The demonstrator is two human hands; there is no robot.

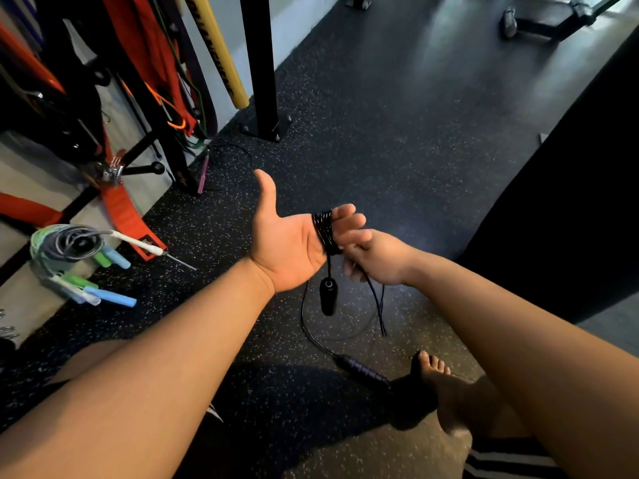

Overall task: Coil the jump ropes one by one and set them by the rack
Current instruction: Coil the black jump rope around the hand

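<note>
Left hand palm up, thumb out, black jump rope wound round its fingers, one handle dangling below. Right hand pinches the rope strand. Other handle on floor nr a bare foot. Coiled ropes lie by rack, left.

A yellow pole leans near the floor's far left edge, beside a black bolted post. Orange straps hang left of them. A bench foot stands at the far right corner
</note>
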